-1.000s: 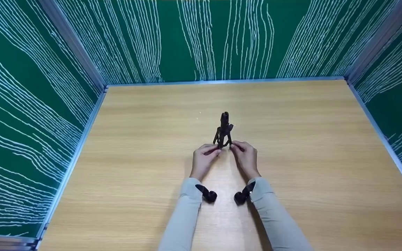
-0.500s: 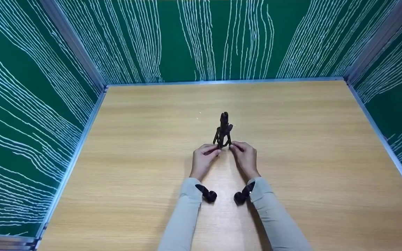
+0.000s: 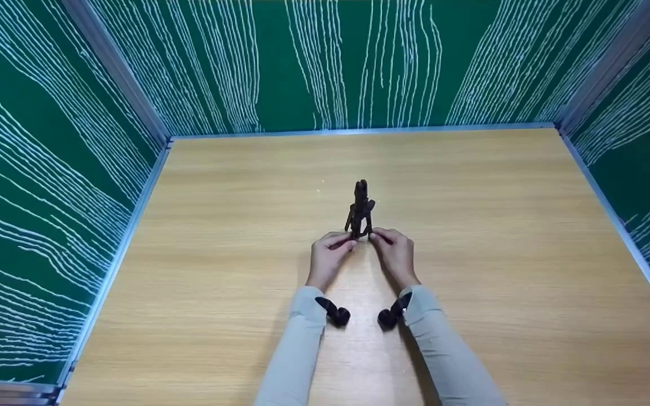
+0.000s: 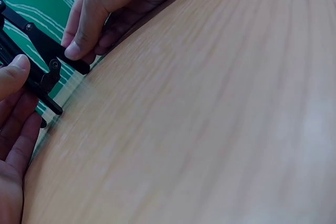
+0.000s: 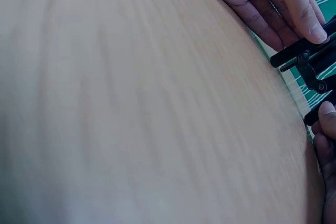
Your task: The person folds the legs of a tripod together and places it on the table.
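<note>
A small black tripod (image 3: pixel 361 194) stands upright near the middle of the table, its legs spread and joined by hinged braces. My left hand (image 3: pixel 328 260) pinches the foot of one leg between thumb and fingers. On the other side, my right hand (image 3: pixel 397 256) pinches the end of the right leg. Up close in the left wrist view, the tripod (image 4: pixel 44 45) shows a hinged brace with rivets, and the leg tips sit close over the tabletop. From the right wrist, a brace of the tripod (image 5: pixel 310 74) appears between both hands.
The wooden table (image 3: pixel 218 316) is bordered by green walls (image 3: pixel 274 67) with wavy white lines, along a metal edge (image 3: pixel 302 133). Black wrist cameras (image 3: pixel 336 316) project inward from both grey sleeves (image 3: pixel 297 338). Tiny light specks lie beyond the tripod.
The tripod's right leg has drawn in slightly toward the left, with the right hand following it. The head view has shifted very slightly; the left hand's hold looks the same.
</note>
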The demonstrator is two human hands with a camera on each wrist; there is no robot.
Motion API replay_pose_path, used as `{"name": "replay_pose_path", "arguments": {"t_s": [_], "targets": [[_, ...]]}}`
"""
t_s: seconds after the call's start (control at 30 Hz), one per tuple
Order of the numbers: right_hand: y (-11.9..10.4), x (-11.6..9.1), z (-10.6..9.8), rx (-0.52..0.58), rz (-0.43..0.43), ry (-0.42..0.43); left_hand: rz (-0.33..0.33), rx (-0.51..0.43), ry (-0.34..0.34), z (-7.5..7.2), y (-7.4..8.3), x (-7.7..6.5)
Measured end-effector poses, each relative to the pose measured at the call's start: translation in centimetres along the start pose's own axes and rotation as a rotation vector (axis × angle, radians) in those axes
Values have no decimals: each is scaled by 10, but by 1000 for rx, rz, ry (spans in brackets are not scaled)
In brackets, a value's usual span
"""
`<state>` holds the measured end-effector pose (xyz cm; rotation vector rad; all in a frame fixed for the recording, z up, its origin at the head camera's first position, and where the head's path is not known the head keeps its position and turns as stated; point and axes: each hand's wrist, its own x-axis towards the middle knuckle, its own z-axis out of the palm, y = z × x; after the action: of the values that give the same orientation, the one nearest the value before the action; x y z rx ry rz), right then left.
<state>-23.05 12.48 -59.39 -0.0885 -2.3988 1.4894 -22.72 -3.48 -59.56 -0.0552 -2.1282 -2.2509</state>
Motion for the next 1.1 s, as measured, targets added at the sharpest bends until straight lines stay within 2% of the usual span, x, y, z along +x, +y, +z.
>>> {"name": "replay_pose_path", "arguments": {"t_s": [0.37, 0.6, 0.87, 1.1], "targets": [[-1, 0, -1, 1, -6, -12, 8, -29, -17, 0, 1, -1], [-1, -2, -1, 7, -37, -13, 30, 4, 3, -1, 0, -1], [2, -2, 0, 21, -46, -14, -10, -15, -8, 0, 21, -10], [1, -3, -1, 36, -41, -30, -23, -41, -1, -1, 2, -2]]}}
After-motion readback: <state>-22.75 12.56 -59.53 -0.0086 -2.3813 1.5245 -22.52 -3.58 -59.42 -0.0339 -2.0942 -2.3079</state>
